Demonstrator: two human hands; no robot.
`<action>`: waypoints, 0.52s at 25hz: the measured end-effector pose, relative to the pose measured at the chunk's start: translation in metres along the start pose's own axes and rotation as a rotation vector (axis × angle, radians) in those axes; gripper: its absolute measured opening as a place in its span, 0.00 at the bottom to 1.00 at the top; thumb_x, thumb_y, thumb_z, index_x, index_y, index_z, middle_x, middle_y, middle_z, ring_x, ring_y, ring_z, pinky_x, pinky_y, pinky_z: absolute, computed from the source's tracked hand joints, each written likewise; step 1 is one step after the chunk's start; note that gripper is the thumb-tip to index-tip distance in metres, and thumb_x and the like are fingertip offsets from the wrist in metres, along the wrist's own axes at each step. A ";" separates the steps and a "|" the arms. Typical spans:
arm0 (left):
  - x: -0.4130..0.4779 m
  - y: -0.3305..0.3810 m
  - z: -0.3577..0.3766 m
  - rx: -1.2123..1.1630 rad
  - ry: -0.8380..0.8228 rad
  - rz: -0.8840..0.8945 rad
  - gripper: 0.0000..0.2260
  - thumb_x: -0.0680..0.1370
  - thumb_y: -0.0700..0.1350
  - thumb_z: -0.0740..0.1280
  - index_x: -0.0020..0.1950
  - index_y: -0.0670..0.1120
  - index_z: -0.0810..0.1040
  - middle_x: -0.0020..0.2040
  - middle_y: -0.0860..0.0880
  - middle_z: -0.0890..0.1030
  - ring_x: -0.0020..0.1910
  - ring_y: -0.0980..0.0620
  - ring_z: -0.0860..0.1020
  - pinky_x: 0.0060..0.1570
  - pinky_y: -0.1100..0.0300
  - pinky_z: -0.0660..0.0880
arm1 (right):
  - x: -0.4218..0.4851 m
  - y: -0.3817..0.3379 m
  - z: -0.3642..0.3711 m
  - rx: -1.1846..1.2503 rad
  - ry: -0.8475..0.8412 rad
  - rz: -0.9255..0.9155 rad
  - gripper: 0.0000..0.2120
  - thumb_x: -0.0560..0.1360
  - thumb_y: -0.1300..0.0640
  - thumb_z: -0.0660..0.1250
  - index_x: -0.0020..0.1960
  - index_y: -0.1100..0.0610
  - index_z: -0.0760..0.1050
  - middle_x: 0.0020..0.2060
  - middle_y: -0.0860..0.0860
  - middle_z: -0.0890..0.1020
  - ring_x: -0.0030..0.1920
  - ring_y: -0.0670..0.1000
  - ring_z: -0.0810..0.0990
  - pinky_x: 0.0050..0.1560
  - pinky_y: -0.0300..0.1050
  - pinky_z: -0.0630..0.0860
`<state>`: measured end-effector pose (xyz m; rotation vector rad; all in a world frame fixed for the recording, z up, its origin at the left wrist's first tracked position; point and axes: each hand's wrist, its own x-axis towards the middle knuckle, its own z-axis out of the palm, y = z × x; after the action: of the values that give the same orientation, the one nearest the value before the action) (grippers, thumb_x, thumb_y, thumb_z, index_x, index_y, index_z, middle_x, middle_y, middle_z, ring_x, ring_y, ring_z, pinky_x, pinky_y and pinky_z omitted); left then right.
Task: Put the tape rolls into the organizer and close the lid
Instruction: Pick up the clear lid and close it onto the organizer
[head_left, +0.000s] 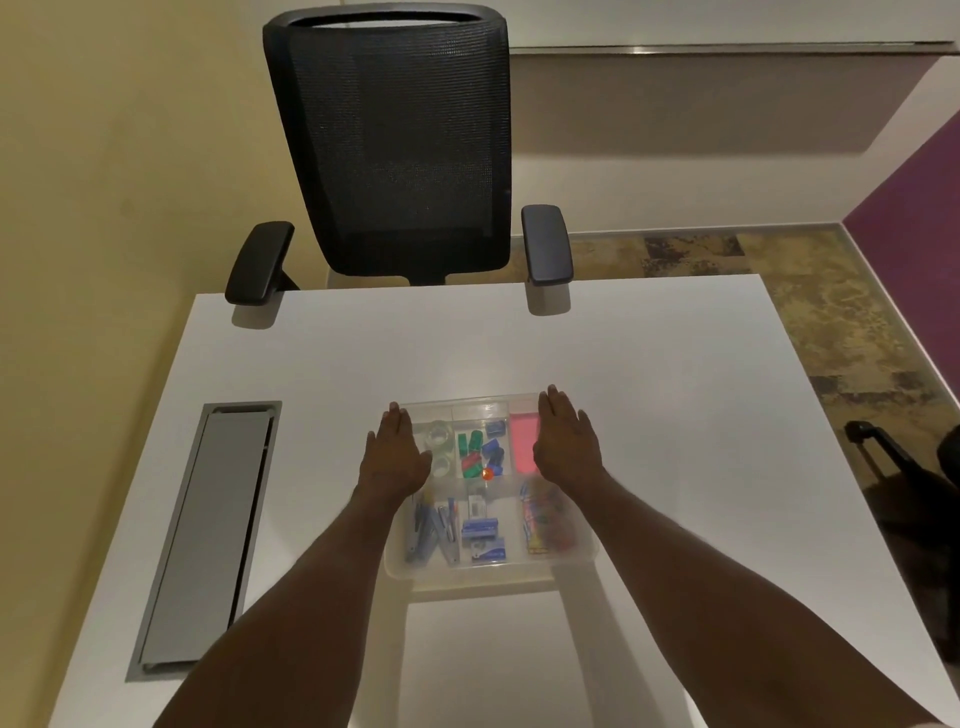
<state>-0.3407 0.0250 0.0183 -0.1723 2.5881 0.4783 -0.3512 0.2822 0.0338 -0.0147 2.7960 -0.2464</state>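
A clear plastic organizer (519, 569) sits on the white table in front of me, its clear lid lying flat on top. Through the lid I see two clear tape rolls (439, 434) in the far-left compartment, one behind the other. My left hand (397, 454) lies flat, palm down, on the lid's far-left part, partly covering the tape compartment. My right hand (566, 441) lies flat, palm down, on the far-right part, beside pink sticky notes (523, 441). Neither hand holds anything.
Other compartments hold green and blue clips (480, 452), blue staple boxes (480, 535), pens (428, 527) and coloured clips (548, 525). A grey cable hatch (208, 530) is set into the table at left. A black office chair (395, 145) stands at the far edge.
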 end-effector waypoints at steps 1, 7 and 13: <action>0.000 -0.001 0.000 0.011 -0.007 0.001 0.38 0.88 0.53 0.62 0.88 0.40 0.45 0.89 0.43 0.44 0.89 0.46 0.46 0.88 0.46 0.46 | -0.001 0.000 0.003 -0.008 0.010 0.014 0.34 0.82 0.60 0.60 0.83 0.60 0.48 0.83 0.56 0.50 0.83 0.55 0.50 0.82 0.55 0.54; 0.004 0.000 -0.002 0.063 -0.027 0.010 0.41 0.87 0.58 0.63 0.88 0.40 0.44 0.89 0.43 0.42 0.89 0.46 0.45 0.88 0.44 0.45 | 0.005 0.002 0.009 0.068 -0.036 0.042 0.36 0.81 0.64 0.61 0.83 0.61 0.47 0.83 0.56 0.48 0.83 0.55 0.48 0.82 0.55 0.52; -0.008 0.007 0.003 0.208 -0.037 0.012 0.44 0.85 0.62 0.62 0.88 0.41 0.41 0.89 0.43 0.40 0.89 0.45 0.42 0.86 0.39 0.42 | -0.017 0.021 0.010 0.082 -0.003 -0.034 0.30 0.84 0.63 0.56 0.83 0.60 0.49 0.83 0.55 0.49 0.83 0.53 0.49 0.82 0.52 0.53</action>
<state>-0.3340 0.0328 0.0225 -0.0750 2.5827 0.2118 -0.3318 0.3018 0.0266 -0.0436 2.7826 -0.3688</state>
